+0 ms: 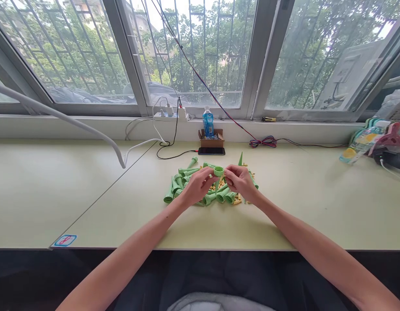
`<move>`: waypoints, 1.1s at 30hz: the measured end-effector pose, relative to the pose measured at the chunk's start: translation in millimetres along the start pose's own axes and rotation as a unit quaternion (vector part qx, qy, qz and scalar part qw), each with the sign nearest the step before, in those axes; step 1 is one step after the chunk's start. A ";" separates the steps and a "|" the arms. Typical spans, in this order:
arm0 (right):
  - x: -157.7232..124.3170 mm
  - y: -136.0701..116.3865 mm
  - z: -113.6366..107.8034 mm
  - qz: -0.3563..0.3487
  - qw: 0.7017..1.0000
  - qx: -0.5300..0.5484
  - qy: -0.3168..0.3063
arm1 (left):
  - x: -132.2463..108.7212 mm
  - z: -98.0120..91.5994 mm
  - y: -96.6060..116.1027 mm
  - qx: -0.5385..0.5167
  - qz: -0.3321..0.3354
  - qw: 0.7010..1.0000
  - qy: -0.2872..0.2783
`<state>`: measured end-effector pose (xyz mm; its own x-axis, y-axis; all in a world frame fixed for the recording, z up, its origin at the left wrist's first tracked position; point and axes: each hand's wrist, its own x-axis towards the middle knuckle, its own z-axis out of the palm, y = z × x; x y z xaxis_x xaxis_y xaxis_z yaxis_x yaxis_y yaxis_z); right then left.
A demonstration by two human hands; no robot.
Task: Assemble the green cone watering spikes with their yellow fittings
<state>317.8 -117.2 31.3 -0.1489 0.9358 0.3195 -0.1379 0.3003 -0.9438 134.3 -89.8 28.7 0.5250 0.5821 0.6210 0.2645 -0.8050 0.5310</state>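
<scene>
- Holding one green cone between both hands, we had it raised just above the pile of green cones, its round open end turned up toward the camera.
- Our left hand was closed narrowly, thumb and fingertips pinching the cone's rim from the left side.
- Our right hand was closed likewise, its fingertips gripping the same rim from the right, so the two hands nearly met over the cone.
- The pile lay on the pale green table, straight ahead of us and partly hidden beneath both hands; most cones lay on their sides.
- Small yellow pieces were mixed into the pile, showing between and beside the cones; we could not tell their shape.
- One upright cone stood tip up at the pile's far edge, just behind our right hand.
- Beyond the pile, a black phone lay flat near the wall, with a small cardboard box just behind it and a blue-labelled water bottle standing in the box.
- A white power strip sat on the window ledge, and a black cable ran from it down to the phone.
- A red and blue cable lay coiled to the right of the box.
- Colourful packets sat at the table's far right edge.
</scene>
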 end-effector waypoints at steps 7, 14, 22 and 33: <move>1.4 2.1 -0.8 -0.019 1.000 -0.017 0.007 | 0.4 0.9 -0.9 0.030 0.006 1.000 -0.001; 6.5 11.1 -9.1 -0.140 0.976 -0.146 0.080 | 5.7 6.6 7.6 -0.050 -0.101 0.993 0.044; 5.3 10.6 -12.8 -0.247 0.921 -0.295 0.066 | 10.3 -2.0 17.1 -0.305 -0.287 0.908 -0.019; 4.3 13.1 -11.9 -0.252 0.905 -0.340 0.031 | 8.0 0.5 13.5 -0.362 -0.338 0.865 -0.077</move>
<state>327.0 -107.0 19.3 -0.1778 0.6505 0.7384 0.4655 0.7167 -0.5193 142.5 -96.1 40.5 0.5640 0.8253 -0.0266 0.0061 0.0281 0.9996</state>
